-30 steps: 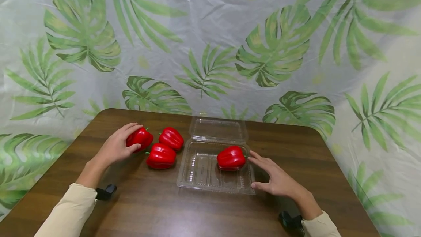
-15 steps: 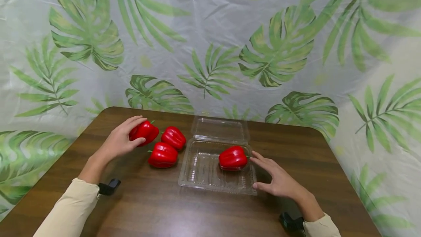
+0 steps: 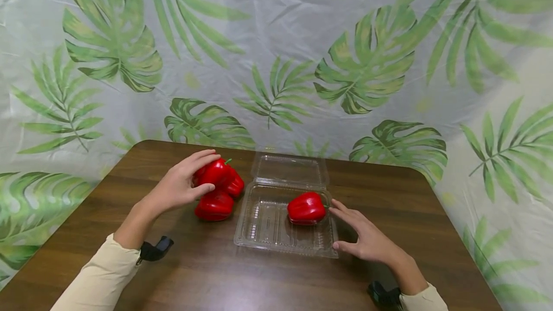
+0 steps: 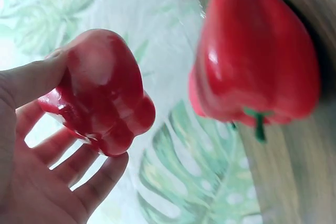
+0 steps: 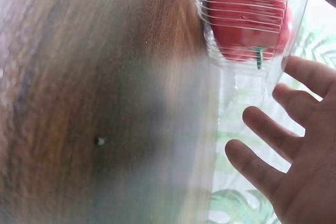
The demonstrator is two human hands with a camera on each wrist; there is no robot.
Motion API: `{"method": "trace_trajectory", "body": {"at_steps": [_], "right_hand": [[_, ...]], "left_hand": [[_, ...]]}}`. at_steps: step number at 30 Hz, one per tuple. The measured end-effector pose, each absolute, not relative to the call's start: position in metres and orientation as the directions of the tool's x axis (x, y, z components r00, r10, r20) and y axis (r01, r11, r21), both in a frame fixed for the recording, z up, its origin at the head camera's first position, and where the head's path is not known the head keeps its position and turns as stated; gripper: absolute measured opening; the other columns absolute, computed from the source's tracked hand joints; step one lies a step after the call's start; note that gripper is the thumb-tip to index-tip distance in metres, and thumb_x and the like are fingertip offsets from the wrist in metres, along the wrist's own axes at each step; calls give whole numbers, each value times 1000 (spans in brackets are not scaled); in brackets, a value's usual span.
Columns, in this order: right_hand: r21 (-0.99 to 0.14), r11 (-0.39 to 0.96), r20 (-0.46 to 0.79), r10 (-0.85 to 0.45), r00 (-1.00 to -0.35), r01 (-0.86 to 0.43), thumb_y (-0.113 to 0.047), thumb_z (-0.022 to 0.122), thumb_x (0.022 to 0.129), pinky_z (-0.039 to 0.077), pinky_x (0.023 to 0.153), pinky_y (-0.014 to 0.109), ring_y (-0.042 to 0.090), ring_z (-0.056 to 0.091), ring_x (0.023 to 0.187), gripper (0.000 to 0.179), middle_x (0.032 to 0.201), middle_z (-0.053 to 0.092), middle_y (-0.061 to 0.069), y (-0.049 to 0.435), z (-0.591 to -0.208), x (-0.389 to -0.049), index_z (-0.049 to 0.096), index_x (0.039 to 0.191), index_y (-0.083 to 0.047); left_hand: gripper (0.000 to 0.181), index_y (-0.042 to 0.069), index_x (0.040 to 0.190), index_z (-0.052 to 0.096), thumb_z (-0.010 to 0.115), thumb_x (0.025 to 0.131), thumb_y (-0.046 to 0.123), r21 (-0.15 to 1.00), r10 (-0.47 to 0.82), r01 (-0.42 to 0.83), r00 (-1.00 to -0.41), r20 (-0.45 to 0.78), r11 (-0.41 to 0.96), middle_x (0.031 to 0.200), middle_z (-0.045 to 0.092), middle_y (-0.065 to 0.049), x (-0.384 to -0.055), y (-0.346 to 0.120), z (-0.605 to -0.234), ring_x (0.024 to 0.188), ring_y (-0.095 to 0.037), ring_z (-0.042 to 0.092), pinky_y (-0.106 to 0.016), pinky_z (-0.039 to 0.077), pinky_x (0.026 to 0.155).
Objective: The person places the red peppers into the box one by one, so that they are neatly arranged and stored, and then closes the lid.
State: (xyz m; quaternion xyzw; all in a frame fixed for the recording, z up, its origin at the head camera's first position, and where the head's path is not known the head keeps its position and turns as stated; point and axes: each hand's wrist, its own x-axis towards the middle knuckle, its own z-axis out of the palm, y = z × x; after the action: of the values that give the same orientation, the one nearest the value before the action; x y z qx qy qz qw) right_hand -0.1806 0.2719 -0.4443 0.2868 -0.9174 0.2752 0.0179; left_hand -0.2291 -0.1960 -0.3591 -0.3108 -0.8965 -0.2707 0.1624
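Observation:
My left hand [image 3: 176, 185] grips a red bell pepper [image 3: 217, 172] with a green stem, fingers over its far side and thumb on the near side. The left wrist view shows this pepper [image 4: 100, 90] off the table, between thumb and fingers. Below it lie two more bell peppers, a near one [image 3: 213, 208] and a far one [image 3: 236, 187] that is partly hidden. A clear plastic clamshell box [image 3: 255, 236] stands open, one bell pepper [image 3: 306, 208] in its right half. My right hand [image 3: 372, 235] has its fingers spread, fingertips and thumb right at the box's right rim.
The box's clear lid [image 3: 289, 169] lies folded back toward the far table edge. All of this is on a brown wooden table [image 3: 224, 272]. Behind it hangs a leaf-patterned cloth [image 3: 276, 28].
My left hand has lifted its bell pepper from the left of the group and carried it right, over the other two. My right hand and the box stay in place.

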Motion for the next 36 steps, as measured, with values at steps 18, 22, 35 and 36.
{"method": "trace_trajectory", "body": {"at_steps": [18,22,35,36], "right_hand": [[-487,696,181,-511,-840,-528,-39,75,85,42,101,66,40,44,137,76,160,35,15,270,-443,-179,45,149,-10],[-487,690,187,-516,-836,-536,-40,74,85,43,101,67,41,45,136,76,160,36,16,270,-443,-178,46,148,-9],[-474,676,215,-532,-819,-564,-42,76,84,44,98,66,42,46,135,79,159,36,19,270,-445,-177,45,149,-9],[-473,677,216,-532,-819,-565,-42,76,83,44,98,66,42,46,135,80,159,36,19,270,-445,-178,45,149,-8]], "left_hand": [[64,15,142,54,79,83,16,402,588,726,-687,427,558,151,49,-9,-212,-144,-360,133,-34,52,-51,55,96],[63,18,143,53,77,84,19,416,604,726,-687,405,547,151,48,-7,-210,-133,-362,133,-31,53,-48,56,96],[66,17,144,53,78,83,21,420,673,758,-645,362,500,151,49,-5,-207,-102,-370,133,-28,54,-44,56,96],[66,17,144,53,79,83,21,413,680,764,-637,363,496,151,49,-6,-207,-100,-370,133,-28,53,-44,56,96]]}}
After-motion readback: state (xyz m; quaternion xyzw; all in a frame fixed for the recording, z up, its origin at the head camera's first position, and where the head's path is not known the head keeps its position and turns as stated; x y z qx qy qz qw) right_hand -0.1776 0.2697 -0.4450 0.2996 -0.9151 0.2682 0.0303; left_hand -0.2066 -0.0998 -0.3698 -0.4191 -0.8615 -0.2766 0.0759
